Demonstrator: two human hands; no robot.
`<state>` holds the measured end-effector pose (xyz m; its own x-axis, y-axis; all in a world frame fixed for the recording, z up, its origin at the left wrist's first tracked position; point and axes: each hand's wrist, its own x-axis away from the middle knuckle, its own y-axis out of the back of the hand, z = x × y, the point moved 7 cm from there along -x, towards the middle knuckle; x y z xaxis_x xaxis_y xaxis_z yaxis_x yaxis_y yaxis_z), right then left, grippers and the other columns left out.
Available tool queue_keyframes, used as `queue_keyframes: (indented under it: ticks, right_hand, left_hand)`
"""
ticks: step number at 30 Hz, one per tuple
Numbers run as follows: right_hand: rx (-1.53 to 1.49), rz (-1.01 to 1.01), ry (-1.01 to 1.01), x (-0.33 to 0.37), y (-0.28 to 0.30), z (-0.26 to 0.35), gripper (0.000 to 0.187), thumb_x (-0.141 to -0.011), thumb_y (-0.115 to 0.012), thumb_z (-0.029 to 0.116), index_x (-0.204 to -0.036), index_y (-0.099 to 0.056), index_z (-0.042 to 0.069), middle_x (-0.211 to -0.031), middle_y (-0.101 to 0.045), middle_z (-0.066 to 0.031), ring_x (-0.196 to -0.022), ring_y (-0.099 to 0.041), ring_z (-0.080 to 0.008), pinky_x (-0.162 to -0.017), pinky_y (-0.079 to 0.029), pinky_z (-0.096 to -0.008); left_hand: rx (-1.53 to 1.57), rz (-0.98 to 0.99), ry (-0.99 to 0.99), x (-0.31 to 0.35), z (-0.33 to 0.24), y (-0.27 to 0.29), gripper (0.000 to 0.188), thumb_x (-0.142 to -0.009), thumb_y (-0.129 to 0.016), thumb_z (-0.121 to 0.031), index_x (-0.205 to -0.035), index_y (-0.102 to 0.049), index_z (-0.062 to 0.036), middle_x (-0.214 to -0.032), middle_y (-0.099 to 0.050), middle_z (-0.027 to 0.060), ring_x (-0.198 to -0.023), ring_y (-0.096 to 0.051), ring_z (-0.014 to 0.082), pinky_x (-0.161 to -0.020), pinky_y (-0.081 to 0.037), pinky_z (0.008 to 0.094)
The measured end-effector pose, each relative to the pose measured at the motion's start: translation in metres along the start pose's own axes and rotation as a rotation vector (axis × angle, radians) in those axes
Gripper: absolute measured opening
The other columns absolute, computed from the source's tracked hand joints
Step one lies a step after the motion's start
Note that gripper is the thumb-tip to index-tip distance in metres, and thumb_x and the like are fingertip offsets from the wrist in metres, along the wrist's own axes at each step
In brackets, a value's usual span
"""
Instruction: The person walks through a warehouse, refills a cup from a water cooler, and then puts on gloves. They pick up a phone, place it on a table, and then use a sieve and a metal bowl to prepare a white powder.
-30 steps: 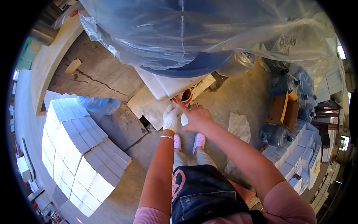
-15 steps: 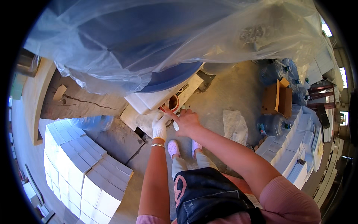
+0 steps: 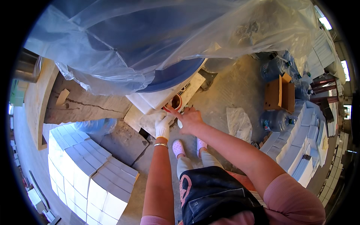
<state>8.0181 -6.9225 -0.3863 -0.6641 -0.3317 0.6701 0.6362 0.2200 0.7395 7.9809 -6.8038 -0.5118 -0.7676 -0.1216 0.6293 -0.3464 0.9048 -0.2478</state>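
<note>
Left hand [image 3: 162, 126] and right hand [image 3: 190, 120] meet near the red-rimmed container [image 3: 176, 101], perhaps steadying it — right index extended, other fingers unclear.

Red-rimmed object [image 3: 176, 100] — partly hidden by right hand [image 3: 191, 120]

Glare on white stack [image 3: 92, 174], dark curved edges

White glove [image 3: 162, 129], silvery bangle [image 3: 161, 144], pink sleeves [image 3: 290, 191], dark apron [image 3: 215, 189] with pink marking [image 3: 188, 183], pale trousers [image 3: 183, 165], lilac clogs [image 3: 178, 147].
</note>
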Motion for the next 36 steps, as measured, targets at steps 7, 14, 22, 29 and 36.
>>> queue_keyframes:
  ticks: [7,14,22,29,36]
  right_hand:
    - [-0.012,0.078,-0.018,0.002,0.001,0.002,0.116,-0.071,-0.078,0.045,-0.153,0.004,0.042,-0.128,-0.051,-0.0172,-0.112,-0.054,-0.0308,-0.084,-0.049,-0.0379]
    - [-0.016,0.069,-0.025,0.0,0.0,0.0,0.116,-0.07,-0.078,0.045,-0.153,0.003,0.044,-0.129,-0.051,-0.016,-0.113,-0.053,-0.0299,-0.084,-0.049,-0.0374]
    - [-0.017,0.072,-0.03,0.0,0.002,0.0,0.115,-0.07,-0.078,0.048,-0.153,0.002,0.045,-0.127,-0.052,-0.0155,-0.113,-0.053,-0.0292,-0.083,-0.049,-0.0367]
    - [-0.009,0.059,-0.018,-0.003,0.0,-0.001,0.115,-0.07,-0.078,0.051,-0.153,0.002,0.045,-0.126,-0.053,-0.0166,-0.111,-0.055,-0.0297,-0.082,-0.049,-0.0375]
    - [-0.048,0.021,0.011,-0.005,-0.001,-0.002,0.115,-0.068,-0.079,0.043,-0.154,-0.003,0.039,-0.123,-0.054,-0.0216,-0.11,-0.056,-0.0341,-0.082,-0.051,-0.0418]
  left_hand:
    - [0.093,-0.033,-0.041,-0.003,0.006,0.004,0.012,-0.084,-0.065,-0.009,-0.095,-0.064,-0.0028,-0.084,-0.063,0.0036,-0.071,-0.06,0.0126,-0.064,-0.05,0.0249]
    - [0.004,-0.041,-0.007,0.001,0.0,0.002,0.016,-0.082,-0.07,-0.012,-0.094,-0.064,-0.0037,-0.078,-0.062,0.0025,-0.066,-0.059,0.0114,-0.058,-0.048,0.024]
    - [0.035,-0.033,-0.002,0.002,-0.002,0.0,0.014,-0.083,-0.069,-0.012,-0.093,-0.065,-0.0035,-0.081,-0.064,0.0033,-0.07,-0.06,0.0115,-0.063,-0.049,0.0236]
    - [-0.005,-0.003,0.013,-0.001,0.002,0.003,0.014,-0.085,-0.066,-0.012,-0.097,-0.064,-0.0038,-0.091,-0.067,0.0078,-0.082,-0.065,0.0177,-0.071,-0.052,0.0262]
    - [0.039,-0.031,-0.016,0.005,-0.006,-0.003,0.011,-0.084,-0.067,-0.011,-0.092,-0.064,-0.0033,-0.083,-0.065,0.0046,-0.072,-0.061,0.0127,-0.066,-0.05,0.0246]
